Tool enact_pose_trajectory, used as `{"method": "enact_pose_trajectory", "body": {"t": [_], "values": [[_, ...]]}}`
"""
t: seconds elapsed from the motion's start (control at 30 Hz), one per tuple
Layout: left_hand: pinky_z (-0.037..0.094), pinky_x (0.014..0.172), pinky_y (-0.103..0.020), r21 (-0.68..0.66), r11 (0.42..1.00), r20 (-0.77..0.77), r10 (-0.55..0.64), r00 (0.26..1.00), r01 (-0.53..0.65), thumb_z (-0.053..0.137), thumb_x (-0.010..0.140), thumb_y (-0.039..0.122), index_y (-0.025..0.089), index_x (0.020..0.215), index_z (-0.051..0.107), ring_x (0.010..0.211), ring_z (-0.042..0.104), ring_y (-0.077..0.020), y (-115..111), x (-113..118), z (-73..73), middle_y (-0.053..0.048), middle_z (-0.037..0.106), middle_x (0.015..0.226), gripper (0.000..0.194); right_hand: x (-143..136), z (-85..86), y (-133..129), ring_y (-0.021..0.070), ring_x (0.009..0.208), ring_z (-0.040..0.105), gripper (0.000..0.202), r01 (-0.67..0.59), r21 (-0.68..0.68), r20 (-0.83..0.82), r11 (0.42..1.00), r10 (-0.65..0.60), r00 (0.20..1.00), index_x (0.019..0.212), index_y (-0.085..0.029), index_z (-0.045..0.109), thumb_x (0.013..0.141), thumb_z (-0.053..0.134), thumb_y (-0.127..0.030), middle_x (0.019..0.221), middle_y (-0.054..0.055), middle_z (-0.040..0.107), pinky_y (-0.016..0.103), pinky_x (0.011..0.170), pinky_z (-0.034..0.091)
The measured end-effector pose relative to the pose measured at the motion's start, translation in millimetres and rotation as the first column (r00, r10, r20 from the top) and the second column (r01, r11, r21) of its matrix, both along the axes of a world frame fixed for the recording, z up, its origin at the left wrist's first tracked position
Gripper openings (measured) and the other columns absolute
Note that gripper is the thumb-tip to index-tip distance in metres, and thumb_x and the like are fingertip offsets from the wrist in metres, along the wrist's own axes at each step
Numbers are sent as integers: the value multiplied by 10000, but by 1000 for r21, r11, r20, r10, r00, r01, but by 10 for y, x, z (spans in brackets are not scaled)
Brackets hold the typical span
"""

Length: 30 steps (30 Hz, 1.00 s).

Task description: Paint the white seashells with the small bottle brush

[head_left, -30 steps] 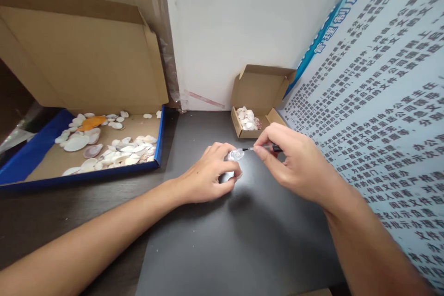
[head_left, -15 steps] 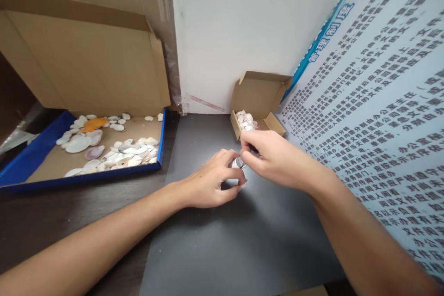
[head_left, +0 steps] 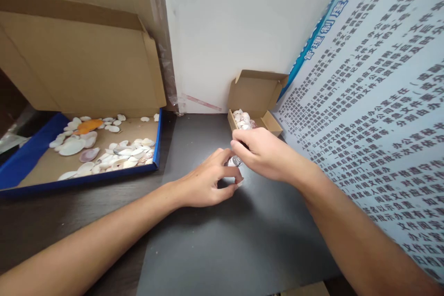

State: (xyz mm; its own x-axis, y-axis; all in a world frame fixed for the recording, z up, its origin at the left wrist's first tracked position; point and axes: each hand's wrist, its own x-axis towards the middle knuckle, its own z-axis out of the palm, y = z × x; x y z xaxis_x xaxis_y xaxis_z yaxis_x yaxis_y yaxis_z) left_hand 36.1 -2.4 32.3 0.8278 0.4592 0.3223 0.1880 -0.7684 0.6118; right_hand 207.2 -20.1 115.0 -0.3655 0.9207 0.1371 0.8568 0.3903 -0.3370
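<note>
Over the dark grey mat (head_left: 208, 249), my left hand (head_left: 206, 182) is closed around a small vial-like bottle (head_left: 234, 161) with a white label and a clear or silvery end. The thumb and fingers hide most of it. My right hand (head_left: 265, 152) is just above and to the right of that end, its thumb and fingers curled together in a pinch. Whatever lies between those fingertips is hidden, and I cannot tell if they touch the bottle.
At the left, an open blue-edged cardboard box (head_left: 157, 148) holds white shells (head_left: 130, 152) and an orange shell (head_left: 89, 126). A smaller open carton (head_left: 274, 123) with shells (head_left: 243, 119) stands behind my right hand. A printed board (head_left: 374, 115) borders the right side.
My right fingertips have shifted slightly left and up over the bottle's end. My left hand keeps its grip on the bottle. The whole view has slid slightly left.
</note>
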Motion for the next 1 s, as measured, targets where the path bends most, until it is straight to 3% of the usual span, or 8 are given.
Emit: {"method": "enact_pose_trajectory", "body": {"t": [0.17, 0.33, 0.47, 0.73, 0.87, 1.0], "values": [[432, 922, -357, -10, 1000, -10, 9, 1000, -10, 583, 846, 173, 220, 925, 674, 1050, 489, -227, 5, -4, -14, -82, 532, 1156, 130, 49, -23, 27, 103, 512, 324, 343, 0, 3, -99, 1000, 1, 995, 599, -208, 278, 899, 443, -199, 534, -42, 374, 290, 499, 226], [423, 887, -328, -14, 1000, -20, 26, 999, -26, 567, 858, 169, 218, 904, 667, 982, 485, -197, 48, -24, -43, -52, 510, 1018, 120, 204, -31, 47, 108, 556, 355, 326, 171, 164, -332, 972, -109, 937, 613, -210, 310, 907, 449, -214, 573, -44, 362, 278, 538, 268], [414, 884, -324, -17, 999, -26, 45, 999, -46, 559, 866, 176, 217, 905, 666, 980, 476, -192, 70, -32, -52, -48, 495, 1012, 121, 288, -62, 48, 113, 561, 350, 309, 253, 200, -432, 947, -146, 890, 618, -212, 339, 906, 450, -216, 571, -44, 345, 276, 544, 274], [405, 910, -333, -16, 998, -34, 59, 998, -60, 571, 864, 187, 220, 890, 677, 1003, 468, -202, 109, -30, -62, -52, 521, 1011, 114, 260, -162, 49, 117, 576, 361, 315, 210, 209, -490, 955, -84, 868, 632, -215, 363, 928, 460, -261, 592, -44, 366, 275, 563, 297], [385, 985, -374, -98, 979, -28, 180, 983, -181, 587, 884, 278, 219, 860, 673, 1063, 464, -222, 343, 3, -86, -50, 569, 1021, 107, 335, -334, 77, 114, 555, 364, 262, 266, 148, -639, 952, -114, 761, 674, -220, 417, 916, 477, -299, 610, -48, 374, 271, 547, 312], [362, 1044, -414, -123, 899, -34, 419, 908, -419, 601, 874, 291, 229, 832, 669, 1112, 469, -238, 673, 95, -126, -41, 585, 1093, 101, 429, -538, 118, 107, 525, 349, 191, 323, 82, -745, 943, -157, 648, 715, -219, 477, 878, 514, -310, 611, -50, 386, 261, 510, 304]]}}
